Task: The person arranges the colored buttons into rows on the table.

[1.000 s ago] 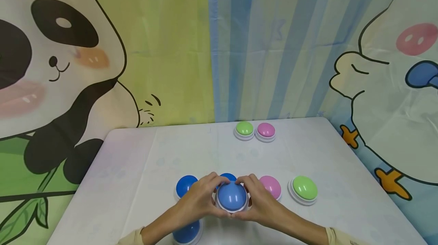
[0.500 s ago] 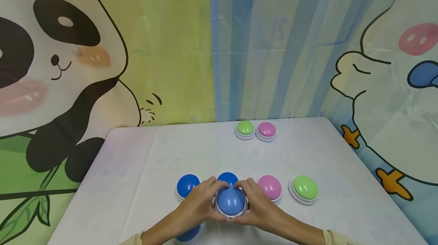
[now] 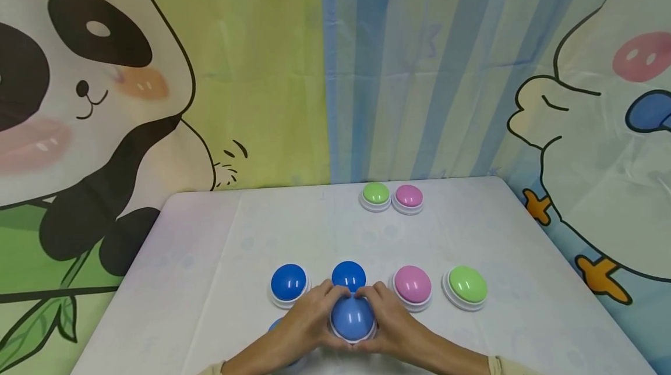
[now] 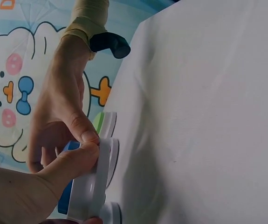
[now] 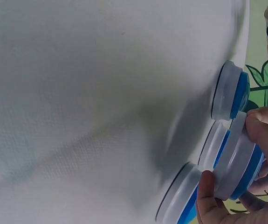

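Between my two hands is a push button with a glossy blue dome [image 3: 353, 319] and a white round base. My left hand [image 3: 306, 324] grips its left side and my right hand [image 3: 398, 325] its right side, thumbs toward me and fingertips around the far rim. Both wrist views show its white base [image 5: 234, 158] raised off the tabletop. A second blue button [image 3: 348, 276] lies just beyond my fingertips, partly covered. Another blue button [image 3: 289, 283] sits beyond my left hand, and one more [image 3: 275, 324] is mostly hidden under the left wrist.
A pink button [image 3: 412, 285] and a green button [image 3: 468, 285] sit to the right of my hands. Near the far edge of the white table [image 3: 209, 258] stand another green button [image 3: 375, 193] and pink button [image 3: 409, 196]. Cartoon-printed curtains [image 3: 272, 72] hang behind.
Both hands have come slightly nearer to me with the blue button still gripped. More of the blue button beyond them shows, while the left arm now covers most of the near-left one.
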A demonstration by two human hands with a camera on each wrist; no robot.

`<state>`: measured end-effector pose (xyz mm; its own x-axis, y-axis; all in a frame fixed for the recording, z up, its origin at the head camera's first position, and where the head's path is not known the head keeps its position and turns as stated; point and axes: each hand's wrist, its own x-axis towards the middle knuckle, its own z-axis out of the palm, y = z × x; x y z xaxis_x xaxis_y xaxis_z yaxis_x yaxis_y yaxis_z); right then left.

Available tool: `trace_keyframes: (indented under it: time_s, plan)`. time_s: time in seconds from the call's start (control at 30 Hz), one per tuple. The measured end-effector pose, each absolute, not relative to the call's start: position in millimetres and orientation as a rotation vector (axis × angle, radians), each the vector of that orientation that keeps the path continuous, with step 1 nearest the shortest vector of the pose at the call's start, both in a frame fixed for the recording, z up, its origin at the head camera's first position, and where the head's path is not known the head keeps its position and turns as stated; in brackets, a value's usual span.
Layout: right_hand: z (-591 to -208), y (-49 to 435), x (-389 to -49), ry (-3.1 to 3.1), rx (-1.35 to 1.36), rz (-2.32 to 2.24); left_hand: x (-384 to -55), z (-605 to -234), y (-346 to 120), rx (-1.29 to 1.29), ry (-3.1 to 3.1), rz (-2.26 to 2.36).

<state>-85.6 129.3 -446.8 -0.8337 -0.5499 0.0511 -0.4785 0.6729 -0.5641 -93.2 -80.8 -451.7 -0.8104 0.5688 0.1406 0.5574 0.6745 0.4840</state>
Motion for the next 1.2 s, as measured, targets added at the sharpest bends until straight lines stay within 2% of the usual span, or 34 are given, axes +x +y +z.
trace_keyframes:
  time_s: [0.43,0.77,1.2]
  plan:
    - [-467,130,-82,2.836,-1.002,-0.834,-89,-467,-77,0.986,2.831,0.749]
    - [-472,129,-82,2.778,-0.914,-0.753,-87,-473,-74,0.915,2.783,0.664]
    - [-473,127,-81,2.797,-0.935,-0.672,-80,-478,-71,0.894,2.821,0.596]
